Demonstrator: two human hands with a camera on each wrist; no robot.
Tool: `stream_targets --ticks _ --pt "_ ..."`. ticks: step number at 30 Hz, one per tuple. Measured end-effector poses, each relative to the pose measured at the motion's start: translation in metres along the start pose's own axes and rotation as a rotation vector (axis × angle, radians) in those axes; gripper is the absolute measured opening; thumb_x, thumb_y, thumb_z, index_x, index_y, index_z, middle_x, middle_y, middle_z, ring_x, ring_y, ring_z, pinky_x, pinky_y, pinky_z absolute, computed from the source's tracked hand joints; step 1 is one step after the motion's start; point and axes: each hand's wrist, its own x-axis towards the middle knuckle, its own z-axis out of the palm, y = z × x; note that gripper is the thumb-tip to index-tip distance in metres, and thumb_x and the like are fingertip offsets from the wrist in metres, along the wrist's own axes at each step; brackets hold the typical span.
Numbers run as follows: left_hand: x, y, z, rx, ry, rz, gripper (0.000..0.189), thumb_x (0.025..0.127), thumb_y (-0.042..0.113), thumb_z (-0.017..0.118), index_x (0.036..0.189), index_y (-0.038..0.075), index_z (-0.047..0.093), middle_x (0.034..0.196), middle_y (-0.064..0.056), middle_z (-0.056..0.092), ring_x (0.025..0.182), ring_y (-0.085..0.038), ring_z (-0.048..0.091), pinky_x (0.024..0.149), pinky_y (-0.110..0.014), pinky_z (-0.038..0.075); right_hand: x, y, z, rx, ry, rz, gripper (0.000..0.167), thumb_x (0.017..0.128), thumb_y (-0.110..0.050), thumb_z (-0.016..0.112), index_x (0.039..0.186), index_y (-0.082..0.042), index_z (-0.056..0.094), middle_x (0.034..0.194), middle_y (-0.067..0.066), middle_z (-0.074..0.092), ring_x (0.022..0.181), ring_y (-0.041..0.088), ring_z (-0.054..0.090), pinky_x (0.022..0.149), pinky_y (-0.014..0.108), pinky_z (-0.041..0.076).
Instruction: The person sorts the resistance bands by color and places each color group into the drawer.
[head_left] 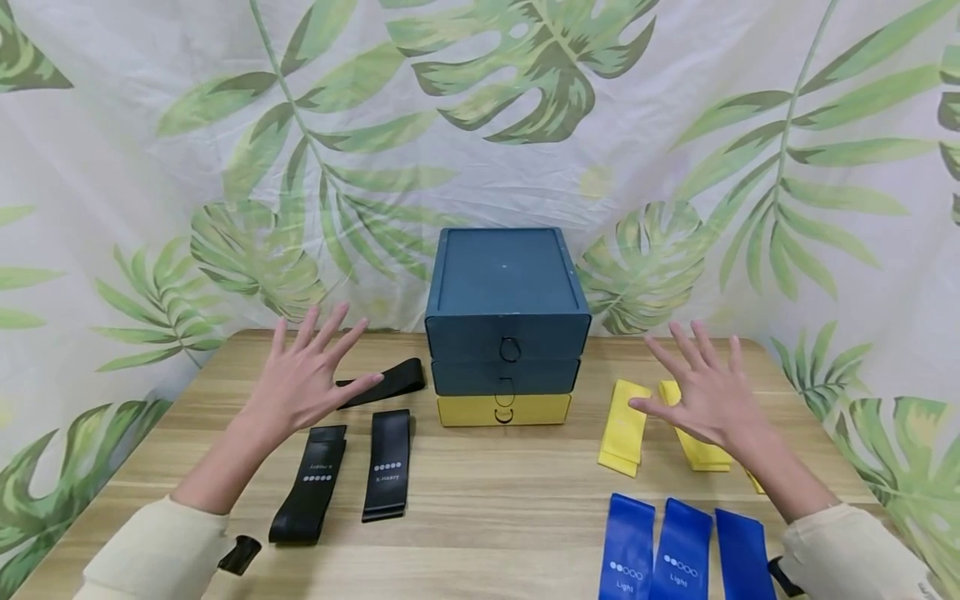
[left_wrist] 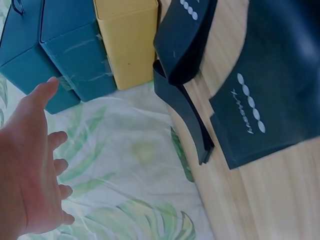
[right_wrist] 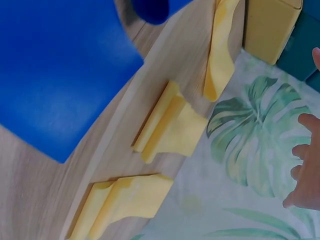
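My left hand [head_left: 303, 379], fingers spread, hovers over the table's left side and holds nothing. Around it lie black resistance bands: one [head_left: 392, 382] behind the thumb, one marked X-Heavy [head_left: 387, 467] to the right, another [head_left: 309, 487] below. Over the right side my right hand [head_left: 705, 396] is spread too, its palm bare. It partly covers a yellow resistance band [head_left: 701, 454]; a second yellow band [head_left: 624, 429] lies left of it, and a third is mostly hidden by the forearm. Three blue bands [head_left: 681, 554], two showing Light, lie nearer the front edge.
Between the hands, toward the back, stands a stack of drawers, two blue [head_left: 508, 337] over one yellow [head_left: 504, 410], with dark ring pulls. A leaf-patterned cloth [head_left: 510, 175] hangs behind the wooden table [head_left: 495, 517].
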Motion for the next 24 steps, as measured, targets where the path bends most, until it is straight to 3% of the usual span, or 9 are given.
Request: stream_targets --ticks 5,9,14,19,24 --pt "0.006 0.008 -0.004 -0.033 0.017 0.017 0.086 0.095 0.070 0.055 0.162 0.018 0.038 0.170 -0.015 0.024 0.156 -0.046 0.013 0.118 -0.074 0.007 0.000 -0.010 -0.002 0.027 0.015 -0.036 0.097 0.088 -0.075 0.059 0.162 -0.015 0.039 0.170 0.022 0.018 0.158 0.043 0.005 0.118 0.074 -0.001" --pt "0.014 0.015 -0.009 -0.117 0.037 0.040 0.084 0.096 0.064 0.059 0.162 0.017 0.038 0.171 -0.014 0.023 0.157 -0.043 0.012 0.120 -0.071 0.010 0.000 -0.018 -0.006 0.082 0.007 -0.065 0.095 0.089 -0.071 0.063 0.161 -0.014 0.039 0.170 0.023 0.019 0.157 0.045 0.009 0.119 0.072 0.008" --pt "0.024 0.026 -0.015 -0.333 0.058 0.062 0.078 0.100 0.055 0.061 0.163 0.018 0.036 0.172 -0.012 0.021 0.157 -0.041 0.015 0.118 -0.072 0.015 0.002 -0.031 -0.011 0.122 0.004 -0.095 0.090 0.090 -0.066 0.065 0.159 -0.012 0.043 0.168 0.022 0.025 0.155 0.046 0.019 0.118 0.070 0.020" --pt "0.034 0.037 -0.020 -0.546 0.102 0.078 0.066 0.104 0.041 0.060 0.160 0.013 0.040 0.170 -0.013 0.025 0.155 -0.039 0.022 0.116 -0.071 0.022 0.004 -0.044 -0.017 0.161 0.042 -0.094 0.082 0.092 -0.061 0.067 0.154 -0.011 0.050 0.164 0.021 0.035 0.142 0.050 0.043 0.101 0.068 0.045" --pt "0.044 0.049 -0.027 -0.705 0.130 0.094 0.054 0.108 0.029 0.054 0.158 0.010 0.044 0.168 -0.011 0.030 0.155 -0.034 0.024 0.118 -0.066 0.024 0.004 -0.057 -0.021 0.251 0.045 -0.065 0.070 0.094 -0.056 0.068 0.143 -0.006 0.061 0.148 0.021 0.056 0.126 0.046 0.059 0.091 0.064 0.052"
